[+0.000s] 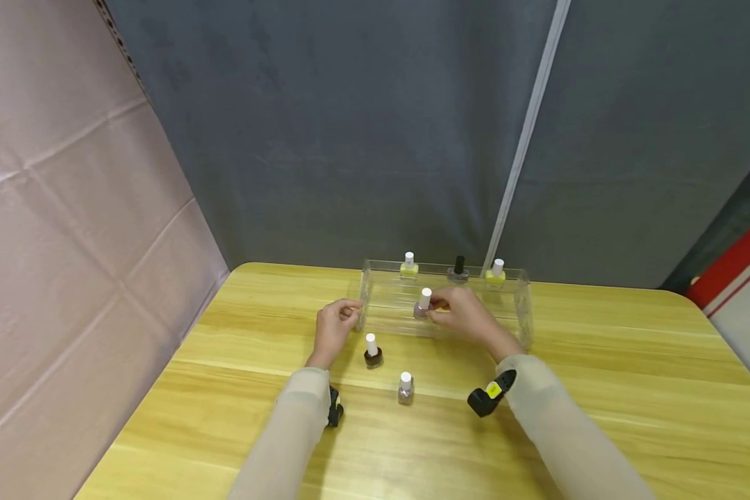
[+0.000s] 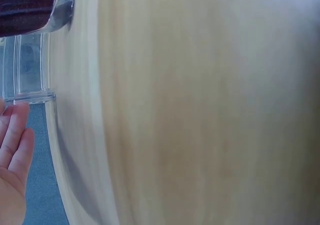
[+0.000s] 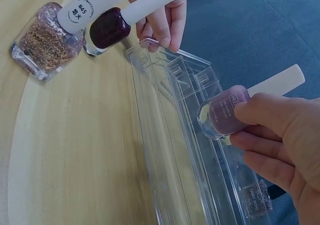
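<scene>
My right hand [image 1: 465,314] pinches a mauve nail polish bottle [image 3: 227,110] with a white cap, thumb in front and fingers behind. The bottle hangs over the clear tiered rack [image 1: 387,326], tilted in the right wrist view. At the rack's left end, my left hand [image 1: 335,326] holds the end wall between thumb and fingers. Near that hand, a dark red nail polish bottle [image 1: 373,357] stands on the table. Closer to me stands a glitter nail polish bottle [image 1: 405,390], its flakes coppery in the right wrist view.
On the rack's back tier stand two yellow nail polish bottles, a left one [image 1: 409,268] and a right one [image 1: 496,272], with a black-capped bottle [image 1: 458,271] between them. Behind the wooden table [image 1: 256,319] hangs a dark grey curtain [image 1: 350,139].
</scene>
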### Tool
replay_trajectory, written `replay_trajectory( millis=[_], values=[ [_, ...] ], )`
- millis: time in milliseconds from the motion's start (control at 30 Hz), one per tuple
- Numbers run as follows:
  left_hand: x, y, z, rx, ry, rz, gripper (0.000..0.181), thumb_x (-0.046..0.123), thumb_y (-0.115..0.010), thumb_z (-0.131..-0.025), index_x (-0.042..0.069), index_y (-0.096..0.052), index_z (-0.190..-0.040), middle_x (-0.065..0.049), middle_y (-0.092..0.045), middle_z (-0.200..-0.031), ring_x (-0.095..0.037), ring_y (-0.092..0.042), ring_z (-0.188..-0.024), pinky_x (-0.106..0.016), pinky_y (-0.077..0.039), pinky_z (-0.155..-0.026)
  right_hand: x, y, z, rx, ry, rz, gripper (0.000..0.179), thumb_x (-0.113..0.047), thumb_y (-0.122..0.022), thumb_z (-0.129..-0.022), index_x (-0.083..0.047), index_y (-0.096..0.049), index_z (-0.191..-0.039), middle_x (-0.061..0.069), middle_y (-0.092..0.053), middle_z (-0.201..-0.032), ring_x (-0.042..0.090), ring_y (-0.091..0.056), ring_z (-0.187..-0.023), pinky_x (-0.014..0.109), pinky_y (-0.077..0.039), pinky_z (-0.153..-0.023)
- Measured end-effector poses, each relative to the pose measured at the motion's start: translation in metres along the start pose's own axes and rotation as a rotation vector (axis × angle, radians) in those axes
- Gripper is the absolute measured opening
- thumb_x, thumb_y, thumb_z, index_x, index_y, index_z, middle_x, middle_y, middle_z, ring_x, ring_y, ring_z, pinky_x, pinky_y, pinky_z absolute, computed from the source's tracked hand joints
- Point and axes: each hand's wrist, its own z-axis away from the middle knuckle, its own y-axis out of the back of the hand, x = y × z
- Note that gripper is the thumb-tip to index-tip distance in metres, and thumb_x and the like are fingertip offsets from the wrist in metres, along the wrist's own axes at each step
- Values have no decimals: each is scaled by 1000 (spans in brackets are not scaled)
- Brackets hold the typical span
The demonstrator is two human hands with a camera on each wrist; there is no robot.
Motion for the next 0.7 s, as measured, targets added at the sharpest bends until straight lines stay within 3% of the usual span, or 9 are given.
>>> replay_trajectory(
  millis=[333,700],
  values=[
    [2,-2,2,-27,24,24,13,2,-65,-85,3,-72,-95,-5,-66,-75,-13,-60,-63,-23,-49,-53,6,2,-3,7,-27,-7,15,-3,-68,-82,3,-68,-95,12,-68,-90,23,-65,-82,38,-53,-77],
    [2,-5,2,-25,20,21,13,0,-65,-83,2,-72,-94,-5,-65,-73,-12,-59,-60,-21,-47,-50,3,4,-11,21,1,-23,13,-1,-65,-83,0,-69,-95,11,-68,-92,24,-65,-85,38,-53,-77]
  ],
)
